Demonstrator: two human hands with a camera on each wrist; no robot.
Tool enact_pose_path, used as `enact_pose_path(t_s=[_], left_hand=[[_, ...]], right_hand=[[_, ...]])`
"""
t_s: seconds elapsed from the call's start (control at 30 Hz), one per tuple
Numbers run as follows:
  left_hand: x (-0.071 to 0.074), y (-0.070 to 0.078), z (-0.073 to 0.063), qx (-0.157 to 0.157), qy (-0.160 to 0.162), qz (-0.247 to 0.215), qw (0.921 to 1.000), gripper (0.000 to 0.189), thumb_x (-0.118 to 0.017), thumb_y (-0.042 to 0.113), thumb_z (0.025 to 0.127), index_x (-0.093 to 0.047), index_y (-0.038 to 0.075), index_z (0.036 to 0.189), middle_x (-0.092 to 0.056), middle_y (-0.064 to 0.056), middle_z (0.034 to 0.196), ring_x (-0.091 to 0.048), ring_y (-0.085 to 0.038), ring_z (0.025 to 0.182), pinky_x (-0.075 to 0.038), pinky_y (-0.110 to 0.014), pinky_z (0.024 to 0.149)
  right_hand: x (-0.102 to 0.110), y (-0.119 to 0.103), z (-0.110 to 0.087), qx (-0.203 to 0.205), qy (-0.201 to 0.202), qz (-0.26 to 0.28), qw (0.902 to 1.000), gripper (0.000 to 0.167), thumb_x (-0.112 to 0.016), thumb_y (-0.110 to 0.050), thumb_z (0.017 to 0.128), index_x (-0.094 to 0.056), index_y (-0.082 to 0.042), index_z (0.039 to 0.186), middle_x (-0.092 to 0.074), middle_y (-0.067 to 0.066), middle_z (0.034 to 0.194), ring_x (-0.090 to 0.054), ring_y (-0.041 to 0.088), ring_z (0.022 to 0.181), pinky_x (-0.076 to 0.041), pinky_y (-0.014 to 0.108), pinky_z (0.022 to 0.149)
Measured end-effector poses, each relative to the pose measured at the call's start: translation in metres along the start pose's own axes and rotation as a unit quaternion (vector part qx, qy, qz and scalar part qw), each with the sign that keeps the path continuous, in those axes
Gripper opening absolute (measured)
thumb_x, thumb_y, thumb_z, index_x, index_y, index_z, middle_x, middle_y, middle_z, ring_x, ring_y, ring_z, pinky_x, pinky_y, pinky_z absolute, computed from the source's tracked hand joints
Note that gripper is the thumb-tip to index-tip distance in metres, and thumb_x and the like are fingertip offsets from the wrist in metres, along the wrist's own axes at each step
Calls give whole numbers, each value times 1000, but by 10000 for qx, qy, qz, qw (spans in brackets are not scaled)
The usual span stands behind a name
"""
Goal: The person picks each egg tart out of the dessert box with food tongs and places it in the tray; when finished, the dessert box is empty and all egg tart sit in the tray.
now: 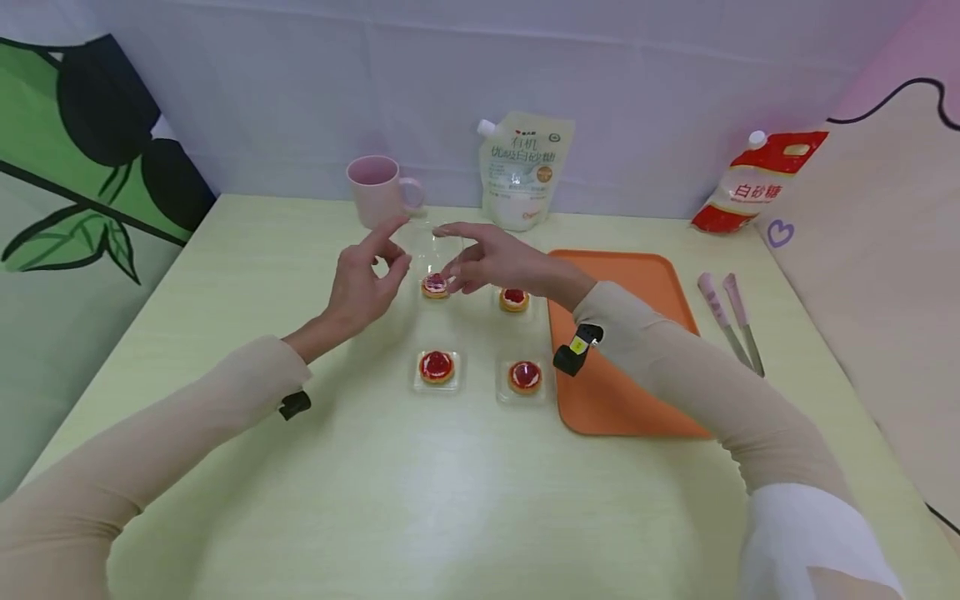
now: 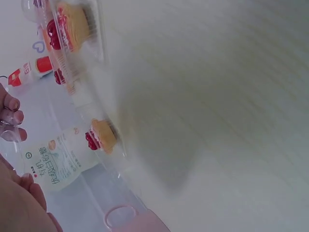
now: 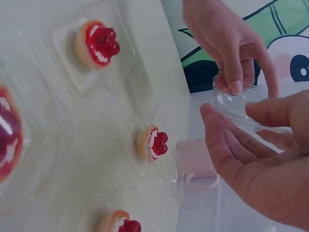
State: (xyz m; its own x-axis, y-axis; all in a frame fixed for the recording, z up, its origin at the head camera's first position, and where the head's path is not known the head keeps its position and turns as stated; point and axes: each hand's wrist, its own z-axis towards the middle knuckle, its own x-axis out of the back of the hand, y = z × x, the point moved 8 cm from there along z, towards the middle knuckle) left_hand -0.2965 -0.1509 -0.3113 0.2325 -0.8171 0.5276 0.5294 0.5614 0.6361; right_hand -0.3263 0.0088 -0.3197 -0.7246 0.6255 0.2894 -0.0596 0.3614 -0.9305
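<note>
The left hand and right hand each pinch one side of a clear, thin plastic lid. It hangs between them, raised near the rear-left round, red-topped, golden-crusted tart.

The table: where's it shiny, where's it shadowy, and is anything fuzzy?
Head view: pale glare on the table, soft shadow beside the left sleeve; left wrist view: big shadow with fuzzy edges; right wrist view: the closest tart is blurry, with glare on its red top.
</note>
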Motion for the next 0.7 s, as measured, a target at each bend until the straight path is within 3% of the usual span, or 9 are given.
enact_pose_path(t_s=[0.17,0.37,0.53,0.7], left_hand=[[3,-12,10,479,-356,-82,9982,49,-62,-1,93,-54,8,141,-70,-20,87,-58,-18,75,-43,-29,73],[9,-27,21,983,-855,-243,9912,53,-60,5,97,-48,13,148,-68,-21,89,-56,-7,68,-44,-15,63],[21,-39,27,1276,-900,-264,9874,54,-59,6,96,-46,11,149,-69,-20,87,-57,0,65,-46,-15,63],[31,-53,28,1568,-858,-227,9836,53,-60,8,96,-47,10,148,-71,-5,77,-59,1,63,-46,-17,60]], right_hand=[[7,-5,13,232,330,-244,9989,59,-55,-3,100,-35,-14,154,-66,25,119,-69,38,105,-57,38,90],[18,-13,28,544,744,-242,9955,61,-60,-1,97,-39,-15,153,-65,20,107,-72,20,79,-59,36,80],[22,-22,42,995,1070,-240,9890,56,-63,0,95,-48,-12,147,-66,22,106,-72,19,74,-60,36,75],[19,-23,60,1136,1074,-109,9876,57,-64,3,93,-48,-9,147,-66,19,99,-72,18,72,-60,37,73]])
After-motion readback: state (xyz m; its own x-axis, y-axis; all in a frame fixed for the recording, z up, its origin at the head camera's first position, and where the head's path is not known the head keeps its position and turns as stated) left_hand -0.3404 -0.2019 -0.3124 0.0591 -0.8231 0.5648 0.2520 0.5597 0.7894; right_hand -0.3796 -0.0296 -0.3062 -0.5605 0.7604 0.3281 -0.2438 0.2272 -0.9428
